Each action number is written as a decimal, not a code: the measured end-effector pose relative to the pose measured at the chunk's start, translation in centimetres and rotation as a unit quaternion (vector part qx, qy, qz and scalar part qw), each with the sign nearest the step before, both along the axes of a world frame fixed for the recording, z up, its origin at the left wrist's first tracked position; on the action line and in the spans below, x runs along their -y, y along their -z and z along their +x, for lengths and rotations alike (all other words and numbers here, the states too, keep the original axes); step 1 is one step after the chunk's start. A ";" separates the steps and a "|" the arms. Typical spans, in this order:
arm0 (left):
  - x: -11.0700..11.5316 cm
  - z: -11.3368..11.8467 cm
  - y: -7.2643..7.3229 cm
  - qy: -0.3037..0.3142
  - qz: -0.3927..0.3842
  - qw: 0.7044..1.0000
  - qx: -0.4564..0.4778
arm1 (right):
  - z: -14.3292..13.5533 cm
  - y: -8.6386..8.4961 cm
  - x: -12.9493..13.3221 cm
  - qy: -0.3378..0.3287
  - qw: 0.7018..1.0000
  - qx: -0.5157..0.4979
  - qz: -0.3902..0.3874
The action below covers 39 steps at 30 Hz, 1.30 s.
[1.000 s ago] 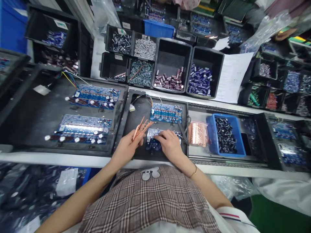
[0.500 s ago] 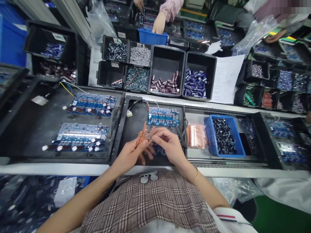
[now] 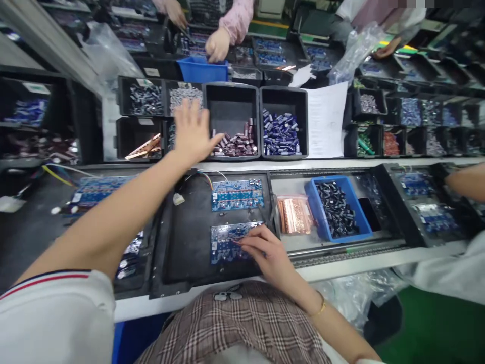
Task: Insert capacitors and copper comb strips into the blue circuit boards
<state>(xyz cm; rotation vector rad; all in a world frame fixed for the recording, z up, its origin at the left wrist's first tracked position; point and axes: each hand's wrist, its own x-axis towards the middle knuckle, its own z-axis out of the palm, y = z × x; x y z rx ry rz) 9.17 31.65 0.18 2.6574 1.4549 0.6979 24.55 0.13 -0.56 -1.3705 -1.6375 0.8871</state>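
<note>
My left hand (image 3: pixel 191 129) is open, fingers spread, above the black bins, partly covering the bin of small silvery parts (image 3: pixel 184 96) and hiding most of the bin in front of it. Beside it, a black bin holds several copper strips (image 3: pixel 146 146). My right hand (image 3: pixel 265 247) pinches a thin copper strip (image 3: pixel 237 240) over the lower blue circuit board (image 3: pixel 222 253), its fingers hiding the board's right part. Most of the strip is too small to make out. Farther back in the same black tray lies another circuit board (image 3: pixel 237 194) with wires.
Right of the tray lie a bag of copper strips (image 3: pixel 294 215) and a blue bin (image 3: pixel 361 222) of black capacitors. Bins of brown capacitors (image 3: pixel 237 145) and blue capacitors (image 3: pixel 280 134) stand behind. Across the bench, a co-worker's hand (image 3: pixel 217 45) is at another blue bin (image 3: pixel 202 71).
My hands have parted. The left has let go of the bunch of copper strips, which now shows in the black bin, and is spread over the bins. My right hand has lowered to the near board.
</note>
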 end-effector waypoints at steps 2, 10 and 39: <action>1.6 7.3 0.5 0.132 -0.002 0.991 -0.033 | 0.2 0.9 0.0 -0.036 0.996 0.075 0.031; 2.6 22.8 4.0 0.140 -0.195 0.967 -0.089 | 1.5 2.6 0.5 -0.109 0.955 0.258 0.093; 8.8 12.8 -2.6 0.093 -0.631 0.591 0.493 | 1.9 -0.8 -2.8 -0.040 0.955 0.266 0.123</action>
